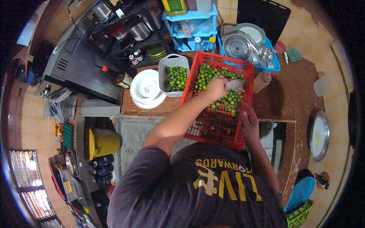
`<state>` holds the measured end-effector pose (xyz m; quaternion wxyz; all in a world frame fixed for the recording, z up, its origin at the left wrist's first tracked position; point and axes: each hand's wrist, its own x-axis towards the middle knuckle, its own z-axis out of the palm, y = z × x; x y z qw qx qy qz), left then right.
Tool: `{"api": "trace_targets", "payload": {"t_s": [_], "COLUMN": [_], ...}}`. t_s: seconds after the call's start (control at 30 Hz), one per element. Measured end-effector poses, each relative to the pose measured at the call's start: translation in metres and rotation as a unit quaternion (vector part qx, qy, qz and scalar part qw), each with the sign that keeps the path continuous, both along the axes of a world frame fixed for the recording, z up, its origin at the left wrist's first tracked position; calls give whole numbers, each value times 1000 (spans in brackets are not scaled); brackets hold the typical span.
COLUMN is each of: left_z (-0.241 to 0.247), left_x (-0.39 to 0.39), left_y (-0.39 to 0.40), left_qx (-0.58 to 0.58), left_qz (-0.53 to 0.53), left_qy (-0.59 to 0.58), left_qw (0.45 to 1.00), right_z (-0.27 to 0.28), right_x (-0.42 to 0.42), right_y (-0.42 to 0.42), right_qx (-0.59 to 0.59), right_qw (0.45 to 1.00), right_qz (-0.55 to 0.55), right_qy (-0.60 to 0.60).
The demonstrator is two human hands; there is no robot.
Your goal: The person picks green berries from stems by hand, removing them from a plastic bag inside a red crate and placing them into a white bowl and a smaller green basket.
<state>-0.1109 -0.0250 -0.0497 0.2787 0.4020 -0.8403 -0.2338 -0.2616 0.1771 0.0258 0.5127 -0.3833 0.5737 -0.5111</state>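
Note:
A red plastic crate (188, 94) lies across the counter's front edge, its near end against the person's body. Small green and yellowish citrus fruits (209, 74) cover its far part; the near part shows mostly bare lattice. My left hand (218, 89) reaches in over the fruits, its fingers closed on a translucent, crumpled-looking piece of plastic (235, 85), blurred. At the crate's right wall is my right hand (249, 121), thumb on the inner side, seeming to grip the wall; some fingers are hidden. More such fruits (177, 78) sit in a grey plastic basket (174, 59) left of the crate.
White bowls and plates (145, 85) are stacked left of the basket. Behind the crate stand a blue shelf rack (189, 17) and a blue dish basket (275, 64) with metalware. A bottle (262, 81) stands at the crate's right. A yellow bucket (105, 143) is under the counter.

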Motion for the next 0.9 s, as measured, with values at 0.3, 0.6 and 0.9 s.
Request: {"api": "trace_targets", "payload": {"t_s": [0.3, 0.6, 0.9], "left_z": [70, -63, 76], "left_x": [273, 406, 219], "left_y": [-46, -29, -47], "left_qx": [-202, 40, -200], "left_qz": [414, 392, 278], "left_qy": [63, -50, 85], "left_qw": [885, 918, 936], "right_z": [7, 12, -12], "right_x": [3, 6, -12], "right_y": [-2, -13, -6], "right_qx": [6, -17, 54], "right_qw": [1000, 993, 976], "right_qz": [-25, -8, -43], "right_qy": [-6, -119, -207]}}
